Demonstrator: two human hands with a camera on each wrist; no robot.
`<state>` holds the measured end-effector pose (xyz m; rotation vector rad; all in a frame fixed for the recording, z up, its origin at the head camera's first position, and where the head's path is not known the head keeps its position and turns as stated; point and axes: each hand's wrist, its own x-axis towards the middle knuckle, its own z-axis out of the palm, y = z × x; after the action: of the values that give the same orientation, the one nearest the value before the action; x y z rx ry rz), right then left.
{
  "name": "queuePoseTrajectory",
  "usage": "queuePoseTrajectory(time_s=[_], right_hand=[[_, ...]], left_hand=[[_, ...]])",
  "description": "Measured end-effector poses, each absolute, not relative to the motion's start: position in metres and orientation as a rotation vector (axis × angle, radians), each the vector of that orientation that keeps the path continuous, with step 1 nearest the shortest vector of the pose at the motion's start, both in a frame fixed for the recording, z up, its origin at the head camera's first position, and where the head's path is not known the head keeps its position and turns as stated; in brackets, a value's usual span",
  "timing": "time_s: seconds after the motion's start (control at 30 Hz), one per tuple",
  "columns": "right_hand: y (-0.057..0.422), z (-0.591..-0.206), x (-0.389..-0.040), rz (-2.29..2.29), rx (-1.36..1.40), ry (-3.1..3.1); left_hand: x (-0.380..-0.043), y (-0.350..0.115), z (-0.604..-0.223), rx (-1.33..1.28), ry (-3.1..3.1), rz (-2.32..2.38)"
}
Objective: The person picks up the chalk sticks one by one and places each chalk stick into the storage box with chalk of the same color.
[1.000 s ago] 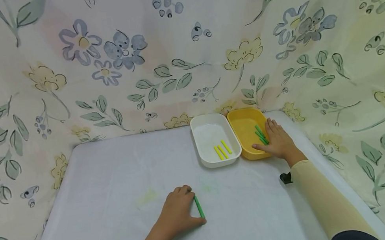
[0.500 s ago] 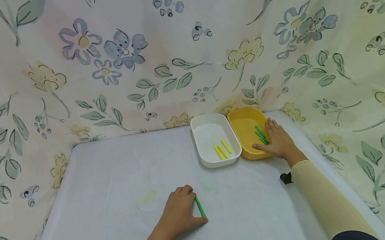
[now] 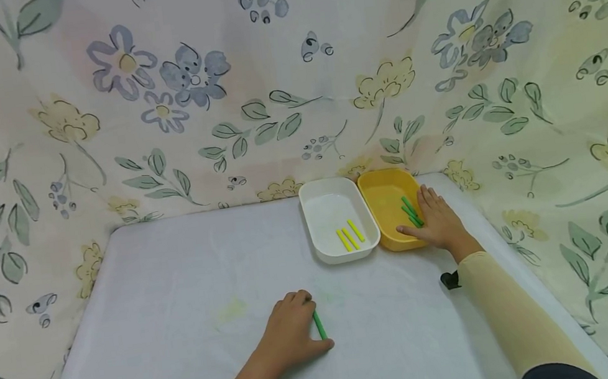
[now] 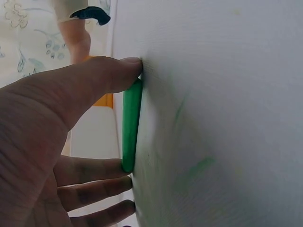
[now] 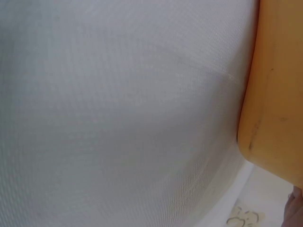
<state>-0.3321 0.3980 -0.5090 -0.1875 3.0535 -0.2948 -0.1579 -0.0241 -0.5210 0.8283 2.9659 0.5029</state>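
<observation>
In the head view my left hand (image 3: 286,336) is low on the white-covered table, its thumb and index finger at the two ends of a short green stick (image 3: 320,326). The left wrist view shows this green stick (image 4: 131,125) pinched lengthwise, close to the cloth, with the other fingers spread beside it. My right hand (image 3: 438,219) rests on the right rim of the yellow tray (image 3: 383,196), fingers stretched and thumb over the near side. Several green sticks (image 3: 412,213) lie inside that tray beside the hand.
A white tray (image 3: 328,202) stands against the yellow one on its left and holds three yellow sticks (image 3: 350,236). Floral fabric (image 3: 245,65) hangs behind the table and along its sides. Faint yellow and green smudges (image 3: 232,311) mark the tablecloth (image 3: 178,272).
My left hand, with the green stick between its fingers, has shifted slightly to the right. The right hand keeps its place on the yellow tray, and the head view has tilted a little.
</observation>
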Motion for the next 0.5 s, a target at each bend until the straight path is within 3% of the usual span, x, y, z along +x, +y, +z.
queuePoseTrajectory(time_s=[0.5], right_hand=[[0.3969, -0.5093, -0.3319, -0.302, -0.188, 3.058]], left_hand=[[-0.1575, -0.0214, -0.5197, 0.8, 2.937, 0.505]])
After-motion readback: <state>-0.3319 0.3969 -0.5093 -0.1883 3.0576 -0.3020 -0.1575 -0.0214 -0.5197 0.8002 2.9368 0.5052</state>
